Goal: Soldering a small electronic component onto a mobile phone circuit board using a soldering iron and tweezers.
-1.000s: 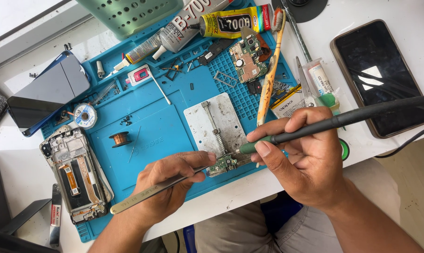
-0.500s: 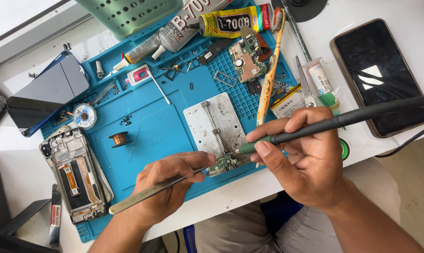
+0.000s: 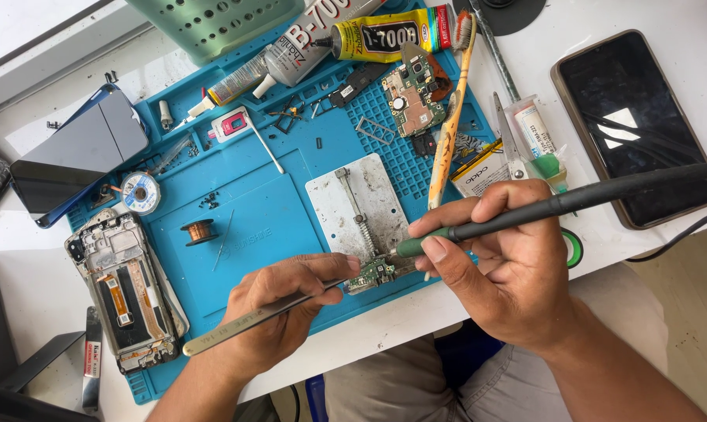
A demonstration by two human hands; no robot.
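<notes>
My left hand [image 3: 279, 312] grips metal tweezers [image 3: 236, 324] whose tips reach a small green circuit board [image 3: 371, 273] at the near edge of the blue work mat [image 3: 267, 211]. My right hand [image 3: 506, 270] holds a dark soldering iron [image 3: 572, 202] like a pen, its green-collared tip down at the same small board. The board sits at the lower end of a worn metal holder plate [image 3: 357, 203]. Both hands are close together over it.
An opened phone frame [image 3: 123, 289] lies at the mat's left. A copper wire spool [image 3: 200, 231], solder wick reel [image 3: 140, 192], glue tubes [image 3: 381, 33], a larger circuit board [image 3: 412, 90] and a toothbrush [image 3: 449, 117] lie around. A dark phone [image 3: 631, 125] rests at right, another phone [image 3: 80, 160] at left.
</notes>
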